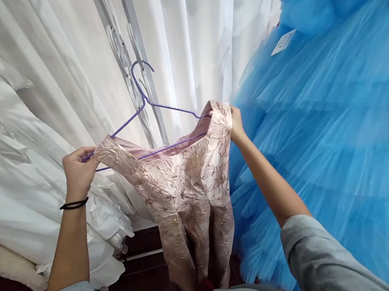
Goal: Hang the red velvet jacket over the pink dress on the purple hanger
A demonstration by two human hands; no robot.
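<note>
A pink dress (189,181) with a raised leaf pattern hangs in front of me, held up by its two shoulders. Through its neckline runs a purple hanger (128,122), its hook pointing up and its left end sticking out past the shoulder. My left hand (80,170) is closed at the left shoulder and the hanger's end, thumb and fingers pinched there. On the other side my right hand (236,123) is closed on the right shoulder strap, its fingers partly hidden behind the fabric. The skirt falls in folds toward the floor.
White gowns (13,162) crowd the left side. A large blue tulle gown (336,140) fills the right, with a white tag (284,42) on it. Behind the dress are a white curtain (178,33) and a grey metal upright (133,21). The floor (144,289) is dark red.
</note>
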